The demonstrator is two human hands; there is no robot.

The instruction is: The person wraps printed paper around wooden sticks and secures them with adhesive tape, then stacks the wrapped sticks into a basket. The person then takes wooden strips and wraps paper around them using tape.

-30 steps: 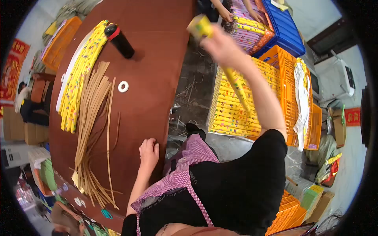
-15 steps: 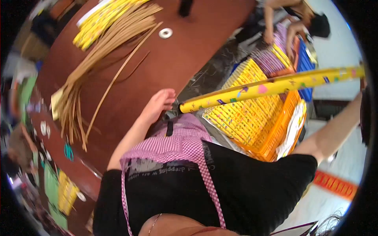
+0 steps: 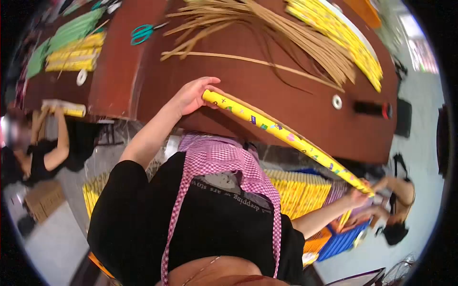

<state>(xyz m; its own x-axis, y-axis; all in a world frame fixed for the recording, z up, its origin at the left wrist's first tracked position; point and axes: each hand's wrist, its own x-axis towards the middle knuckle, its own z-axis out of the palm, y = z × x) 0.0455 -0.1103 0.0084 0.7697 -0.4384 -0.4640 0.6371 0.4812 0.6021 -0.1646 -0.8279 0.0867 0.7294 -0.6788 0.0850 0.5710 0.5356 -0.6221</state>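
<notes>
A long roll of yellow patterned wrapping paper (image 3: 291,138) slants across the front of my body, over the table's near edge. My left hand (image 3: 194,97) is curled around its left end, with some fingers reaching past it. At the far right end, my right hand (image 3: 358,196) grips the roll low down, arm stretched out. A brownish strip shows along the roll's upper edge. On the brown table (image 3: 191,78) beyond it lie a fanned bundle of brown strips (image 3: 286,33) and one separate strip (image 3: 248,59).
Yellow patterned rolls (image 3: 353,33) lie at the table's back right, near a white tape ring (image 3: 337,102) and a black cylinder (image 3: 369,108). Teal scissors (image 3: 142,34) lie at left. Crates of yellow rolls (image 3: 300,193) stand below the table. Co-workers are at left and right.
My view has turned towards the table. My left hand has closed on the roll's near end, which it was apart from before. The roll now slopes down to the right.
</notes>
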